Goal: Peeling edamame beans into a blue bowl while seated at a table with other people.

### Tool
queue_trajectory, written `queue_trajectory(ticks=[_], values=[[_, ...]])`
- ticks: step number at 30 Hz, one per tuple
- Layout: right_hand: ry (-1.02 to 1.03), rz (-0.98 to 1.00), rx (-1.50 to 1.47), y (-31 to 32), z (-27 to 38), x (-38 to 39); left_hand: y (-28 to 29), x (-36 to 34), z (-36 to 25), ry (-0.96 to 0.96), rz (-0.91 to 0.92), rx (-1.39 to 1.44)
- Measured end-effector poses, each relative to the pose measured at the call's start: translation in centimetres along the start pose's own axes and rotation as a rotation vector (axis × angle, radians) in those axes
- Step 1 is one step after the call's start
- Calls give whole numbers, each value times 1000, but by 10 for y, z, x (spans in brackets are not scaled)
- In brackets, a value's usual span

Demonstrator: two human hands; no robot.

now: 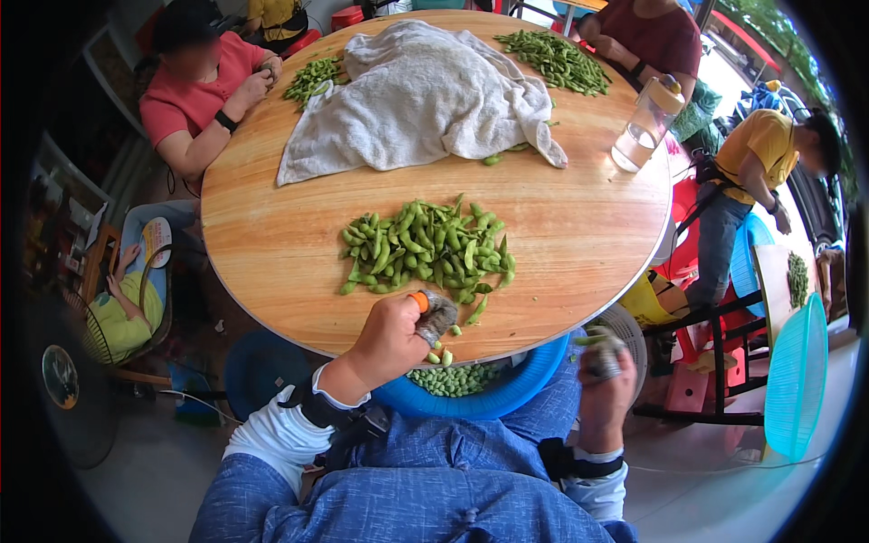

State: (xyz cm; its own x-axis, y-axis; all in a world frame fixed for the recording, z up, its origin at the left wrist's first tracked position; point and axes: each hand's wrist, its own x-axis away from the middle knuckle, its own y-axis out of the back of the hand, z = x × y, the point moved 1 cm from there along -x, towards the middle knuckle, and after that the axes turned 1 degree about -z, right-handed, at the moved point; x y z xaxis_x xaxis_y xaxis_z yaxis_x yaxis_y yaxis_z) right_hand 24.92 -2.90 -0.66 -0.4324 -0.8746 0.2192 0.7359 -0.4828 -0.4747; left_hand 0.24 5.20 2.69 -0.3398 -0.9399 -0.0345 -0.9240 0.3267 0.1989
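Observation:
My left hand (398, 328) is closed at the table's near edge, its taped fingertips curled down and an orange band on one finger. Whatever it may hold is hidden. Just below its fingers lie a few shelled green beans (447, 358). A heap of green soybean pods (425, 242) sits on the table in front of it. Off the edge to the right, my right hand (608, 389) is closed, its fingers wrapped in grey and smeared by motion. A blurred green pod (593, 340) shows at its fingertips. Below the edge, a blue basin (539, 380) holds many shelled beans.
A white cloth (416, 100) covers a mound on the round wooden table (272, 244). A clear water bottle (643, 127) stands at the right. Other people sit around with pod heaps (557, 61). A grey basket (625, 330) is beside my right hand.

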Motion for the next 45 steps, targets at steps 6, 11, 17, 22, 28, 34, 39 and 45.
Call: queue_trajectory(ticks=[6, 11, 17, 22, 28, 34, 39, 45], values=[[-79, -216, -177, 53, -1, -1, -29, -18, 6, -342, 40, -946], [-27, 195, 237, 1, -13, 16, -31, -22, 12, -349, 41, -978], [-149, 452, 244, -53, -20, 19, -16, -1, -7, 335, 239, 385], [-292, 638, 146, -65, -21, 20, -10, 11, -5, 362, 279, 407], [-299, 583, 167, -68, -21, 23, -13, 15, -9, 320, 293, 406], [-265, 580, 138, -69, -23, 25, -13, 17, -12, 323, 283, 403], [-249, 606, 169, -64, -23, 24, -18, 18, -11, 246, 248, 389], [-231, 589, 173, -68, -21, 24, -16, 16, -9, 292, 329, 414]])
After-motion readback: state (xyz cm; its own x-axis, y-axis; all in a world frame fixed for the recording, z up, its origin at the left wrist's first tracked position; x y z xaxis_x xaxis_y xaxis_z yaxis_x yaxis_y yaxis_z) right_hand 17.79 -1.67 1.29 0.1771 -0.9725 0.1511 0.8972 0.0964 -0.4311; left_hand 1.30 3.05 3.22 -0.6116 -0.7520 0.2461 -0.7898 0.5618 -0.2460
